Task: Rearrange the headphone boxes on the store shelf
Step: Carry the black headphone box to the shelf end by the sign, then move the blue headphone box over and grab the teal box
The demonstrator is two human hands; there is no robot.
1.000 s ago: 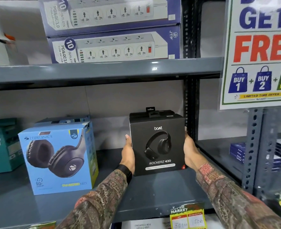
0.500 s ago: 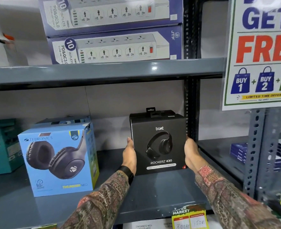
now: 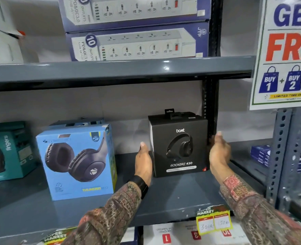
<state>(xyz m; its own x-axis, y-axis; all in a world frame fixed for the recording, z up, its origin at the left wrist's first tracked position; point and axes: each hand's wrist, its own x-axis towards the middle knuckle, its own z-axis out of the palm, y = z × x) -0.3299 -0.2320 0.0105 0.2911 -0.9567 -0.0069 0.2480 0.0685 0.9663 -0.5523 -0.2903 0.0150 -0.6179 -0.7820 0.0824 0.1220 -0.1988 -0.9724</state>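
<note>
Black box: the black headphone box (image 3: 180, 147) stands upright on the grey shelf (image 3: 172, 198), at its right end, printed front facing me, hang tab up.
Left hand: my left hand (image 3: 145, 160) lies flat along the box's left side near the base; the fingers are straight, not curled around anything. Whether the palm actually presses the card I cannot tell.
Right hand: my right hand (image 3: 219, 152) is spread and loose just beside the box's right edge, gripping nothing; a thin gap seems to show there, though blur makes that uncertain.
Neighbours: the blue headphone box (image 3: 77, 161) stands well to the left with bare shelf between; a teal headphone box (image 3: 6, 151) sits further left, cut off by the frame edge. The perforated upright post (image 3: 210, 110) is close behind the black box's right rear corner.
Risk 1: a sleeve or finger catching the front face as I draw back could twist the box off square.
Risk 2: pushing it further right could jam the corner against the post and scuff the card.
Risk 3: the box is tall on a narrow base; a knock high up near the tab could tip it backwards.
Judgement: placement looks essentially done; the blue box is probably the next one to align.
</note>
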